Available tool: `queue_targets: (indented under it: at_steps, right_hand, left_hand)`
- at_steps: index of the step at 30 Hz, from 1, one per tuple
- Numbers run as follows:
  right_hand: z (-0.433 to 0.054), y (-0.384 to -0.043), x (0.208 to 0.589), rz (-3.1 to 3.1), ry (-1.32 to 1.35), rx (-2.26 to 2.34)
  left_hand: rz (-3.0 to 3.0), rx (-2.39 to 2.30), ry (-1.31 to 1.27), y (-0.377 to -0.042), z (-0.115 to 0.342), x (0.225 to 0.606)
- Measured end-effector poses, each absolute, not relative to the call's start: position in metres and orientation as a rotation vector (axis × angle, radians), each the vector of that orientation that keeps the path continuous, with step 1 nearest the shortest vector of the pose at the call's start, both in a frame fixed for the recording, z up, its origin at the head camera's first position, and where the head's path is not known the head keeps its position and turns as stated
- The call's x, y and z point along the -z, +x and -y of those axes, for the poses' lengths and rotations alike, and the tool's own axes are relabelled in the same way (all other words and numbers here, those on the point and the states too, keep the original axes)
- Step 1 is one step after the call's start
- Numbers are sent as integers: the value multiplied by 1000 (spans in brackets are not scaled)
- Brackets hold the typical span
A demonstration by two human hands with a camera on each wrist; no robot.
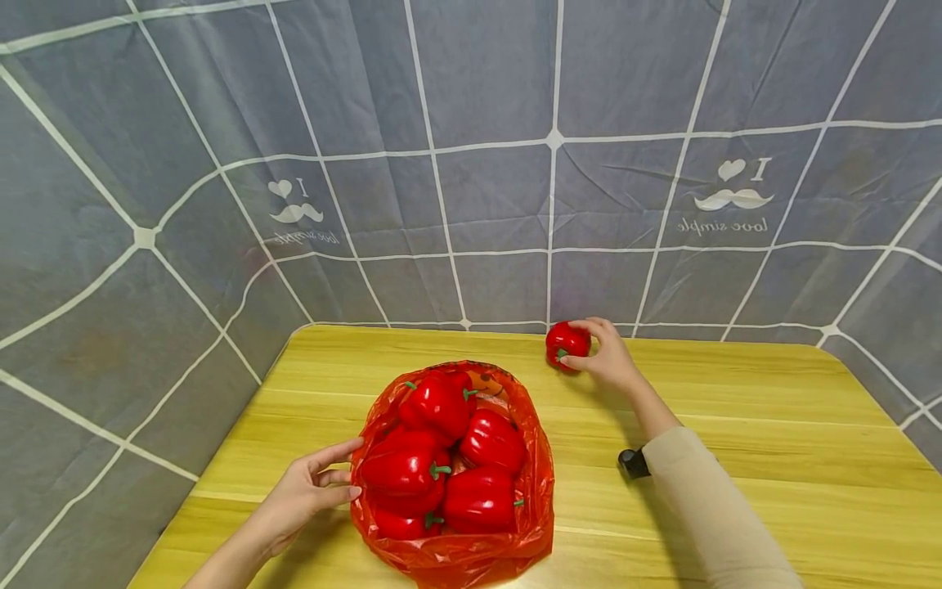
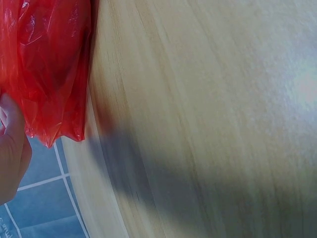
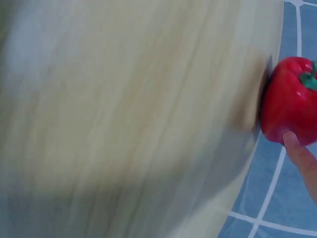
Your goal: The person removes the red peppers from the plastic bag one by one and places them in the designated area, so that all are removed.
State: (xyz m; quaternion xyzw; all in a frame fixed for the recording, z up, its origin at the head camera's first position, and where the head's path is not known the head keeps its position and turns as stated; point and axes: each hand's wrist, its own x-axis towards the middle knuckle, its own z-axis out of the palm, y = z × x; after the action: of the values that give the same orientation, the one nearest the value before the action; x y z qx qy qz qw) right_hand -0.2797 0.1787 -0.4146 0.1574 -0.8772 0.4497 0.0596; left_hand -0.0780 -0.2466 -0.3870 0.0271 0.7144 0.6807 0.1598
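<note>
At the far edge of the table, my right hand (image 1: 607, 353) grips a red bell pepper (image 1: 567, 337) between thumb and fingers. Its green stem faces me, and in the right wrist view one fingertip presses the side of the pepper (image 3: 287, 106). A red plastic bag (image 1: 540, 474), its mouth wide, stands nearer to me and holds several red bell peppers (image 1: 405, 462) with green stems. My left hand (image 1: 305, 491) is at the bag's left side, fingers spread and fingertips touching the plastic. The left wrist view shows the outside of the bag (image 2: 54, 64) beside this hand.
The yellow wood-grain table (image 1: 736, 409) runs up to a grey cloth (image 1: 493, 204) with white grid lines, which hangs behind it and along both sides. A black wrist strap part (image 1: 633, 464) sticks out beside my right sleeve (image 1: 714, 507).
</note>
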Motion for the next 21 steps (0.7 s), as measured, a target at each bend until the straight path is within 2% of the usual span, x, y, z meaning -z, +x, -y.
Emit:
queue_targets:
  at_steps: [14,21]
  right_hand:
    - [-189,-259,396,2633,627,-1396]
    - [-180,-233,373,2559,726,-1423]
  left_hand:
    - [-2049,-1922,62,-79,246,389]
    - [-2093,-1897,31,-78,245,387]
